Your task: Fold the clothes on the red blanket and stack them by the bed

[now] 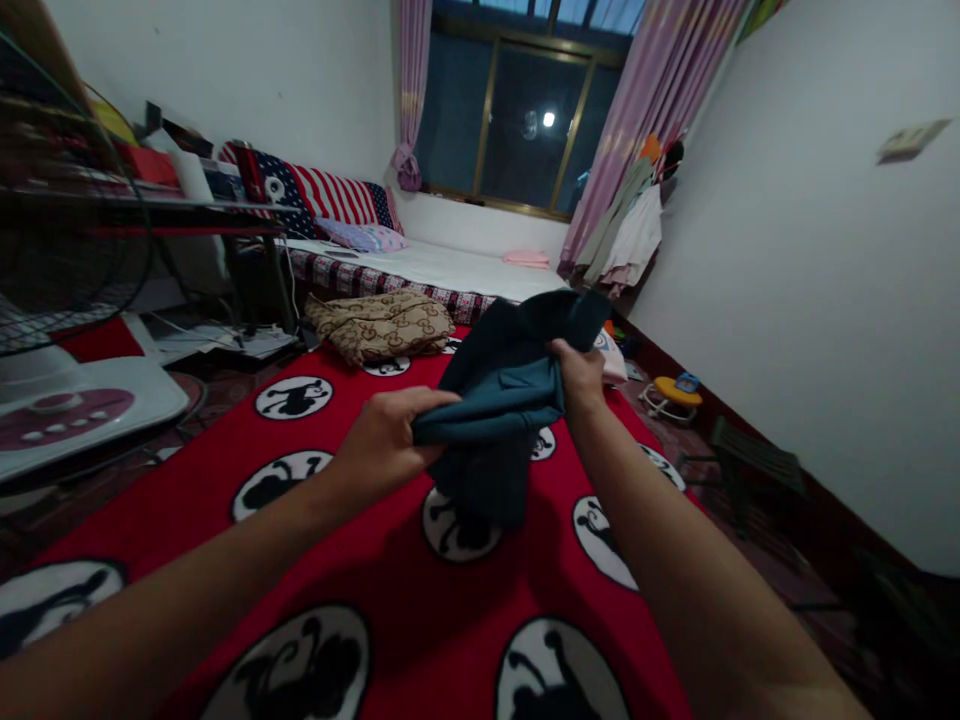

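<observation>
A dark teal garment (495, 395), bunched and partly folded, is held up over the red blanket (405, 590) with its round white patches. My left hand (397, 430) grips the garment's left edge, thumb on top. Its right side is in my right hand (579, 375), fingers wrapped round the cloth. A darker part of it hangs down below my hands, and another part flops over behind them. I cannot tell which kind of garment it is.
Behind the garment lies a brown patterned cloth bundle (382, 325). A fan (67, 390) stands at the left, near a cluttered desk (195, 215). Farther back is a bed (450, 265) under the window. On the right are a yellow stool (677, 391) and a dark folding chair (757, 460).
</observation>
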A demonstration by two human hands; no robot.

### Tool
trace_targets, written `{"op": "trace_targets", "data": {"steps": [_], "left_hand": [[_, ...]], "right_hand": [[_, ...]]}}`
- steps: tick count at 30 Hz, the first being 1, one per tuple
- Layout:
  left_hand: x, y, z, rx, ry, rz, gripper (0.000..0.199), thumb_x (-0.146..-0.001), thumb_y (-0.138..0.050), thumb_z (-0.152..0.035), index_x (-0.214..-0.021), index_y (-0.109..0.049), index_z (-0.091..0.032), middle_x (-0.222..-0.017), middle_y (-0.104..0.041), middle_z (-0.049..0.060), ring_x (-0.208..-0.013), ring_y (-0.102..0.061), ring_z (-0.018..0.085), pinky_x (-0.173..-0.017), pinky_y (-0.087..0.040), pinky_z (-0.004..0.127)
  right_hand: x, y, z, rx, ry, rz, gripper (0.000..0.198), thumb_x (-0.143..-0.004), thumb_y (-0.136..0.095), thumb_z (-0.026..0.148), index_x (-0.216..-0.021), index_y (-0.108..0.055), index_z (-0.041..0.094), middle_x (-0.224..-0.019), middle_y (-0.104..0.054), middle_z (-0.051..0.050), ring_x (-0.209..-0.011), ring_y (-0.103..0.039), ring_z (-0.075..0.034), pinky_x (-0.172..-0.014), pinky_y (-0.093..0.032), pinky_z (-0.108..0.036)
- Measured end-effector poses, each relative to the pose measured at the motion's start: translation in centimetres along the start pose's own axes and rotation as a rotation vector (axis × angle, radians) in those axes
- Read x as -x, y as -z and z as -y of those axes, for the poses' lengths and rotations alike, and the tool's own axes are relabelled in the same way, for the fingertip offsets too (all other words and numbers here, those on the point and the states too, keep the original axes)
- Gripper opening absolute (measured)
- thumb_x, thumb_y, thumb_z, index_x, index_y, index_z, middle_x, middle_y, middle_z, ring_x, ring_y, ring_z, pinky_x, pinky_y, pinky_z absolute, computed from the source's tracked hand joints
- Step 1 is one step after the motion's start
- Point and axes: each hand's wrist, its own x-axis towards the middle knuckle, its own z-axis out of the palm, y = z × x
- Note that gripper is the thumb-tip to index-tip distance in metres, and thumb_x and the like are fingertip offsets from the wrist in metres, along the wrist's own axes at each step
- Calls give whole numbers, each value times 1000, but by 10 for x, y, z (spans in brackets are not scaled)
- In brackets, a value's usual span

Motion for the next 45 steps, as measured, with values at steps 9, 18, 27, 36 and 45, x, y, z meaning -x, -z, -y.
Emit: {"op": "trace_targets", "data": {"steps": [9, 18, 27, 36, 45], "left_hand": [[-26, -12, 26, -594, -339, 105, 47, -75, -53, -2, -114, -68, -25, -109, -68, 6, -102, -58, 23, -89, -46, 38], [40, -49, 78, -232, -223, 350, 52, -70, -51, 1, -113, -67, -22, -124, -64, 7, -113, -60, 21, -97, -48, 37], [5, -70, 85, -251, -115, 43, 39, -78, -53, -3, -110, -68, -20, -118, -62, 9, -111, -56, 24, -98, -47, 43], [1, -73, 74, -320, -56, 259, 38, -71, -47, 1, -86, -75, -21, -98, -67, 5, -95, -60, 20, -86, -49, 34], [-71, -89, 56, -290, 112, 19, 38, -84, -50, -17, -118, -65, -15, -119, -65, 10, -111, -60, 22, -99, -45, 34]], "right_hand": [[34, 53, -47, -268, -197, -305, 44, -57, -68, 31, -99, -60, 18, -96, -69, -2, -91, -66, -18, -81, -58, -32], [78, 166, -80, 408, 79, -287, 71, -58, -66, 26, -126, -50, 16, -127, -57, -13, -123, -51, -28, -107, -38, -46], [85, 117, -84, 790, 619, 424, 54, -71, -47, 5, -121, -60, 19, -138, -51, -11, -129, -44, -25, -109, -36, -45], [82, 123, -74, 902, 526, 392, 23, -80, -44, 17, -79, -67, 21, -84, -67, -6, -88, -59, -21, -82, -42, -31], [55, 74, -23, 998, 283, 431, 34, -88, -43, 33, -74, -71, 23, -78, -73, -3, -78, -64, -18, -67, -38, -25]]}}
